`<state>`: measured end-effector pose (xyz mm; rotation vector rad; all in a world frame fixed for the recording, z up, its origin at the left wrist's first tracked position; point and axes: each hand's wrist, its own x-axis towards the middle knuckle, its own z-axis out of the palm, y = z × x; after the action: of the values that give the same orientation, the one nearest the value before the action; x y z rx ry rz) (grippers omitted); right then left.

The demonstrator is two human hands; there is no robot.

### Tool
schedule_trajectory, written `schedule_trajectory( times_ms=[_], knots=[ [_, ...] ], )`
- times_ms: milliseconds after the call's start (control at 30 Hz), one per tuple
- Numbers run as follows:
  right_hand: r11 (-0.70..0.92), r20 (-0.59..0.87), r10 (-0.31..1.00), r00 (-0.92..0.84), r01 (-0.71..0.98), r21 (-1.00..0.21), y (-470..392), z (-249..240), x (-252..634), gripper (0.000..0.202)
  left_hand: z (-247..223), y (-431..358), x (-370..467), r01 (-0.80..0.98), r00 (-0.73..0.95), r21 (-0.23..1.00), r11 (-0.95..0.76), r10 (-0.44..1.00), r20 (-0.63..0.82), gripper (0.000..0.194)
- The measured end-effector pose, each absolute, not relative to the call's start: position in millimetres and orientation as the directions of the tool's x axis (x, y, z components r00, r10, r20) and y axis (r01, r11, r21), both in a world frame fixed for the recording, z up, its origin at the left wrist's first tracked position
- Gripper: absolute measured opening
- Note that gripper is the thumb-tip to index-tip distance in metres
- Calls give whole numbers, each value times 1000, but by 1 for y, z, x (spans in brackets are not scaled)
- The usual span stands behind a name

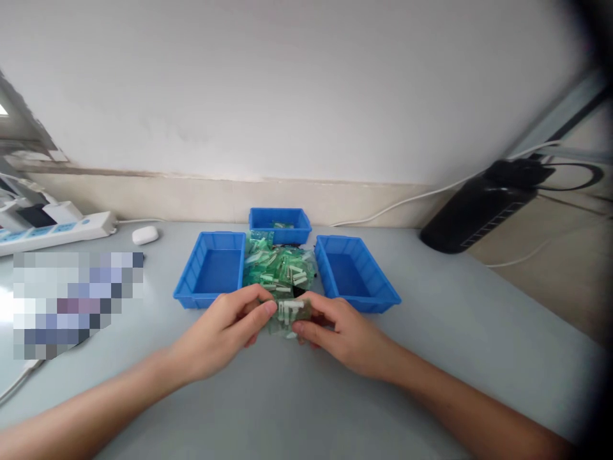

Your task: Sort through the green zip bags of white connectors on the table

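Observation:
Between my two hands is a small clear plastic bag (292, 311) with several pale, stick-like pieces inside. My left hand (230, 322) pinches its left side between thumb and fingers. On the right side, my right hand (338, 326) grips it the same way. Just beyond my hands lies a pile of green-tinted plastic bags (282, 265) holding similar pale pieces. A blue bin (208, 297) stands left of the pile and another blue bin (359, 300) stands right of it. Behind the pile, a third blue bin (280, 236) contains a small greenish packet.
A white power strip (86, 229) with plugs lies at the far left, near a white earbud case (145, 236). A pixelated object (81, 306) lies on the left of the grey table (287, 409). A black bottle (479, 207) stands at the right by the wall, near a white cable (407, 201).

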<state>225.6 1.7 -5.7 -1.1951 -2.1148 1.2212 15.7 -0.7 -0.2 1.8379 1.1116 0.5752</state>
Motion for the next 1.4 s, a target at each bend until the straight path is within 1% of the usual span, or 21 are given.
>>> schedule_trajectory(
  times_ms=[100,300,467,667,800,900,1000,1133,1267,1333,1400],
  knots=[
    [199,-64,841,-537,418,-887,2,-5,225,18,0,-1,17,442,505,881,-171,859,-87,37],
    [244,-61,835,-546,467,-850,1,-5,224,22,-4,0,18,366,561,924,-109,818,-126,40],
    [219,-76,834,-547,454,-864,1,-4,227,19,-5,1,17,338,535,935,-110,839,-95,42],
    [176,-64,824,-563,361,-916,1,-5,230,28,-3,3,17,352,522,924,-152,851,-58,34],
    [215,-24,836,-548,367,-905,2,-6,230,32,-2,4,17,335,494,932,-142,868,-45,25],
    [239,-9,850,-526,401,-885,2,-8,229,29,-1,2,17,333,457,933,-137,889,-32,29],
    [278,19,850,-527,417,-865,1,-9,228,25,-1,1,18,337,443,926,-171,897,4,30],
    [386,123,829,-545,401,-831,2,-11,226,22,-4,1,19,307,473,928,-210,880,42,29],
    [417,165,839,-518,419,-806,3,-13,226,18,-9,1,21,263,480,952,-158,877,13,36],
    [410,171,847,-504,413,-813,3,-13,226,17,-11,1,22,292,491,945,-147,871,-17,36],
    [405,173,844,-507,392,-826,2,-12,226,18,-11,2,21,322,508,931,-173,861,-16,33]
  ],
)
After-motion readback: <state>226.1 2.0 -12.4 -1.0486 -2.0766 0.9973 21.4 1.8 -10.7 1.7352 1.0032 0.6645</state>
